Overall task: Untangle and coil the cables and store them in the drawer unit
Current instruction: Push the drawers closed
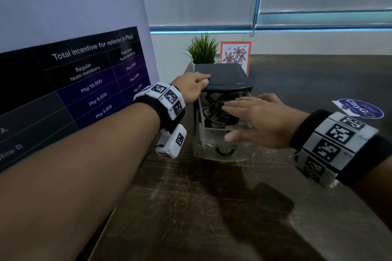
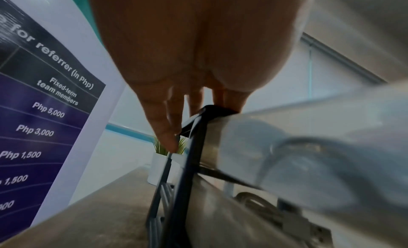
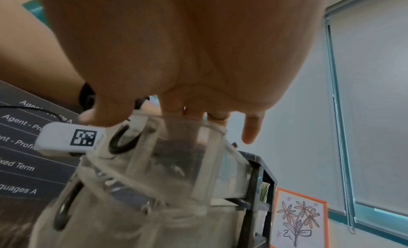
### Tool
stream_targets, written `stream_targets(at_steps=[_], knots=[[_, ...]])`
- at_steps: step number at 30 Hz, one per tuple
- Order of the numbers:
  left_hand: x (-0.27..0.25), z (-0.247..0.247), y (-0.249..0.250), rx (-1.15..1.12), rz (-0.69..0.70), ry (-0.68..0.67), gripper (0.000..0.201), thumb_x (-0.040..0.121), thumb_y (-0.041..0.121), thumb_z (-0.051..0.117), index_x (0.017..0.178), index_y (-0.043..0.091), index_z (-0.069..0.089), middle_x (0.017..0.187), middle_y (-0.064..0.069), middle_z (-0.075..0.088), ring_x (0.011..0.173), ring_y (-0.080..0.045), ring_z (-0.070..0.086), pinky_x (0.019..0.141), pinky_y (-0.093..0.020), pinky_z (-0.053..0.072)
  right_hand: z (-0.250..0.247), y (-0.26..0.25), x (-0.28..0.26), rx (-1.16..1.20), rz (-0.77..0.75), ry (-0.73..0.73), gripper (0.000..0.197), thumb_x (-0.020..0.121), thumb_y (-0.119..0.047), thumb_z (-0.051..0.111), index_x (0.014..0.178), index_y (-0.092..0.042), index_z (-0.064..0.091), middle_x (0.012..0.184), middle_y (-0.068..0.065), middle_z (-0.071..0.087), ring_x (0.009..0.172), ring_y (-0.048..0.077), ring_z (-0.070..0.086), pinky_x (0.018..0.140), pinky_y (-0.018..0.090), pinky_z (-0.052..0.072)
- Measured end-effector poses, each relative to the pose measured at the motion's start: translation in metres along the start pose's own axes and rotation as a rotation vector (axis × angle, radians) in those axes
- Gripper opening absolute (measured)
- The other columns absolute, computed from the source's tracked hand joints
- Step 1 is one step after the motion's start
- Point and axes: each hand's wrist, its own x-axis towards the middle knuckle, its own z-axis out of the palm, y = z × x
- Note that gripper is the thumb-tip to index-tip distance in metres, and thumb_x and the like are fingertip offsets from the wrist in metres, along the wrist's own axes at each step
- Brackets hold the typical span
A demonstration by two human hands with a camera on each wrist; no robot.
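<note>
- Reaching forward from the lower left of the head view, the person's left hand (image 1: 191, 89) is resting on the left front corner of the drawer unit (image 1: 222, 78), a small dark-topped unit standing on a dark wooden table (image 1: 212, 207).
- The left forearm is lying nearly straight, and the fingers are sitting close together on the dark lid; in the left wrist view the fingertips (image 2: 170, 141) are touching the lid's edge, curled only lightly over it.
- The person's right hand (image 1: 258, 118) is coming in from the right, palm down, over the open clear drawer (image 1: 212, 133) that is pulled out toward the camera.
- Its fingers are lying straight and close together across the drawer's top, with the thumb (image 1: 233, 135) stretching down near the drawer's front wall; they are clamping on nothing.
- Black cables (image 1: 216, 110) are sitting coiled in a loose bundle inside that open drawer, partly under the right fingers.
- A second clear drawer front with a dark curved handle (image 1: 225, 151) is showing just below.
- Both wrists are wearing bands (image 1: 167, 99) with black-and-white square markers.
- Behind the unit are standing a small green plant (image 1: 202, 51) and an orange-framed flower picture (image 1: 235, 54); a large poster (image 1: 84, 70) is leaning at the left.
</note>
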Motion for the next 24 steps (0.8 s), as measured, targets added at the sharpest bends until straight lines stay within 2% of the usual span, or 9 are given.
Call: stream_targets(at_steps=[4, 6, 11, 13, 15, 18, 21, 24], knots=[[0.007, 0.0, -0.002, 0.025, -0.038, 0.065, 0.036, 0.104, 0.031, 0.045, 0.137, 0.026, 0.057, 0.145, -0.001, 0.053, 0.131, -0.02, 0.049, 0.097, -0.02, 0.034, 0.003, 0.001, 0.005, 0.026, 0.039, 0.037, 0.076, 0.09, -0.071, 0.023, 0.156, -0.033, 0.015, 0.163, -0.017, 0.008, 0.151, 0.008, 0.002, 0.117, 0.043, 0.004], [0.008, -0.001, -0.002, 0.032, -0.036, 0.065, 0.035, 0.103, 0.032, 0.046, 0.136, 0.028, 0.057, 0.144, -0.001, 0.054, 0.13, -0.02, 0.05, 0.094, -0.019, 0.033, 0.003, 0.001, 0.011, 0.023, 0.062, 0.063, 0.073, 0.092, -0.07, 0.022, 0.155, -0.035, 0.019, 0.162, -0.019, 0.012, 0.149, 0.008, 0.005, 0.114, 0.045, 0.008], [0.009, -0.004, 0.0, 0.05, -0.041, 0.044, 0.035, 0.103, 0.031, 0.046, 0.136, 0.028, 0.058, 0.144, -0.001, 0.054, 0.131, -0.022, 0.048, 0.102, -0.025, 0.035, 0.003, 0.001, 0.032, 0.021, 0.128, 0.076, 0.07, 0.092, -0.072, 0.021, 0.153, -0.037, 0.024, 0.16, -0.02, 0.018, 0.144, 0.017, 0.014, 0.108, 0.049, 0.016], [0.009, -0.005, 0.001, 0.054, -0.048, 0.04, 0.035, 0.103, 0.03, 0.046, 0.136, 0.028, 0.058, 0.143, 0.0, 0.055, 0.13, -0.021, 0.049, 0.101, -0.024, 0.035, 0.002, 0.0, 0.038, 0.019, 0.141, 0.089, 0.07, 0.091, -0.073, 0.023, 0.152, -0.038, 0.028, 0.158, -0.022, 0.024, 0.142, 0.018, 0.017, 0.106, 0.048, 0.016], [0.009, -0.006, 0.001, 0.049, -0.053, 0.037, 0.034, 0.103, 0.03, 0.047, 0.135, 0.028, 0.059, 0.142, 0.0, 0.056, 0.129, -0.021, 0.05, 0.098, -0.022, 0.035, 0.002, 0.0, 0.04, 0.043, 0.151, 0.128, 0.069, 0.089, -0.074, 0.031, 0.149, -0.039, 0.033, 0.153, -0.023, 0.033, 0.14, 0.015, 0.02, 0.105, 0.046, 0.016], [0.009, -0.006, 0.002, 0.036, -0.048, 0.039, 0.034, 0.103, 0.028, 0.047, 0.135, 0.027, 0.059, 0.142, 0.001, 0.056, 0.131, -0.02, 0.049, 0.102, -0.023, 0.035, 0.003, 0.003, 0.034, 0.114, 0.134, 0.24, 0.068, 0.081, -0.074, 0.051, 0.142, -0.043, 0.045, 0.145, -0.022, 0.047, 0.138, 0.008, 0.024, 0.102, 0.043, 0.016], [0.009, -0.005, 0.003, 0.033, -0.042, 0.041, 0.034, 0.103, 0.027, 0.047, 0.135, 0.025, 0.059, 0.142, 0.0, 0.055, 0.131, -0.02, 0.048, 0.103, -0.023, 0.034, 0.002, 0.006, 0.027, 0.173, 0.105, 0.317, 0.063, 0.078, -0.069, 0.061, 0.136, -0.046, 0.051, 0.147, -0.025, 0.043, 0.139, 0.005, 0.024, 0.103, 0.04, 0.013], [0.008, -0.005, 0.003, 0.039, -0.04, 0.041, 0.034, 0.103, 0.027, 0.047, 0.135, 0.026, 0.059, 0.142, 0.0, 0.056, 0.13, -0.02, 0.049, 0.1, -0.022, 0.034, 0.003, 0.009, 0.025, 0.119, 0.089, 0.304, 0.054, 0.086, -0.068, 0.048, 0.136, -0.045, 0.051, 0.154, -0.024, 0.032, 0.143, 0.009, 0.017, 0.105, 0.043, 0.014]])
